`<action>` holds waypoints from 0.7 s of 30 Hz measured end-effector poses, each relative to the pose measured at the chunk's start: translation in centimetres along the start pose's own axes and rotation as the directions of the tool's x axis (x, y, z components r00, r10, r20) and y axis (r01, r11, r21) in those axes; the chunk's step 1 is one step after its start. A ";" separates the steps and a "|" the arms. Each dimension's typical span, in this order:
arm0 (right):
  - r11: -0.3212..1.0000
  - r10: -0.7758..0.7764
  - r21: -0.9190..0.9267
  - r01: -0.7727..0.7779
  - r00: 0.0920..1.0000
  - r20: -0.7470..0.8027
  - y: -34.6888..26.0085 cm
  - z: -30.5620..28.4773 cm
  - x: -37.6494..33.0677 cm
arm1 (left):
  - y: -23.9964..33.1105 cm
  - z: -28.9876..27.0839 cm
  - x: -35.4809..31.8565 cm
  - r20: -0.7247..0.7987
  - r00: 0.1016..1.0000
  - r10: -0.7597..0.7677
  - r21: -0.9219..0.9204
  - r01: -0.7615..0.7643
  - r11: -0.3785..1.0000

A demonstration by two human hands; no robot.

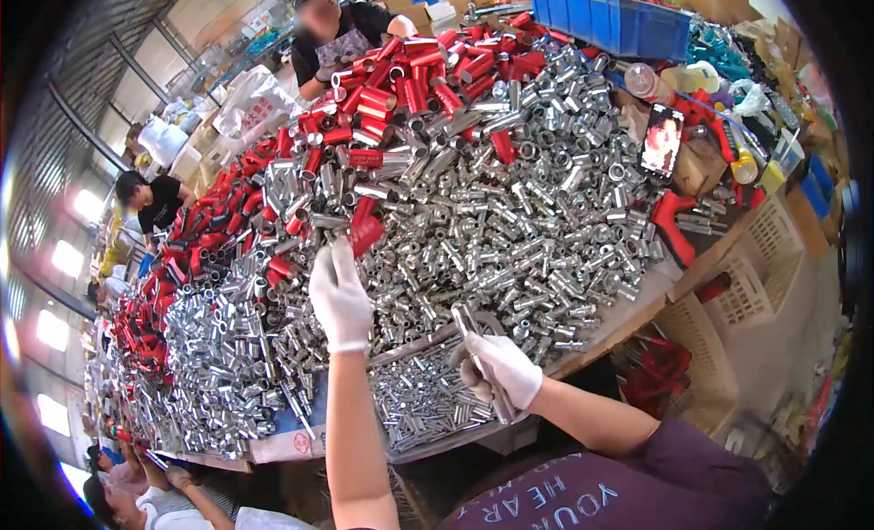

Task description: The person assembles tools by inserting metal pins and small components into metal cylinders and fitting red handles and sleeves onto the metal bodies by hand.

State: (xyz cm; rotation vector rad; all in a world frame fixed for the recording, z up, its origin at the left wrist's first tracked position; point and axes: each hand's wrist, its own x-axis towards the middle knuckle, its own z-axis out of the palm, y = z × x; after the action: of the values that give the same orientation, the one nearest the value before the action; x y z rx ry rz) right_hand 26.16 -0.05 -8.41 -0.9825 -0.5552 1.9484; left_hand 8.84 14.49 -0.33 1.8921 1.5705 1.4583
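My right hand [503, 370], in a white glove, is closed round a long silver metal tube [473, 334] tilted above a tray of small metal parts [419, 393]. Farther forward and to the left, my white-gloved left hand [341, 300] reaches over the heap with fingers stretched out. Its fingertips meet a silver tube [330, 222] and a red tube [366, 236]; whether it grips either is unclear. All around lies a large heap of silver metal fittings [492, 248].
Red tubes [373, 102] pile up at the far side, below a blue crate [610, 22]. A phone [662, 140] and a red handle-shaped part [672, 228] lie at the right. White plastic baskets [701, 348] stand below the table edge. Other people work across and to the left.
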 end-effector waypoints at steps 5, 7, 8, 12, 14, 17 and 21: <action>0.996 -0.005 0.092 -0.009 0.989 0.148 -0.1 0.4 -0.3 | 1.6 -4.0 -5.7 0.232 0.841 -0.488 -0.233 0.535 0.812; 0.990 -0.009 0.139 -0.018 0.981 0.195 -0.1 0.3 -0.5 | 1.2 -4.6 -7.0 0.232 0.822 -0.520 -0.233 0.566 0.791; 0.991 -0.022 0.132 -0.009 0.973 0.230 0.2 0.0 -0.5 | 0.8 -4.9 -7.5 0.277 0.840 -0.467 -0.224 0.529 0.818; 0.992 -0.051 0.124 0.018 0.963 0.265 0.1 0.0 -0.4 | 0.7 -5.4 -8.3 0.386 0.865 -0.319 -0.166 0.406 0.899; 0.999 0.007 0.038 -0.017 0.968 0.249 -0.9 0.9 -0.6 | 1.0 -5.3 -7.9 0.429 0.868 -0.249 0.012 0.270 0.963; 0.998 -0.002 -0.061 0.022 0.949 0.316 -0.9 1.3 -0.3 | 4.3 -5.3 -5.7 0.403 0.899 -0.171 0.141 0.124 0.982; 0.984 0.055 -0.177 0.001 0.950 0.309 -2.0 2.9 -1.3 | 6.4 -4.0 -4.0 0.525 0.849 -0.066 0.302 -0.113 0.947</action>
State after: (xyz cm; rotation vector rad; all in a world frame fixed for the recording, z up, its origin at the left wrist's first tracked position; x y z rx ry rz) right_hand 25.23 -0.10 -4.82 -0.7918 -0.9098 2.1228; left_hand 9.66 7.25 4.09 2.2428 1.5652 0.6008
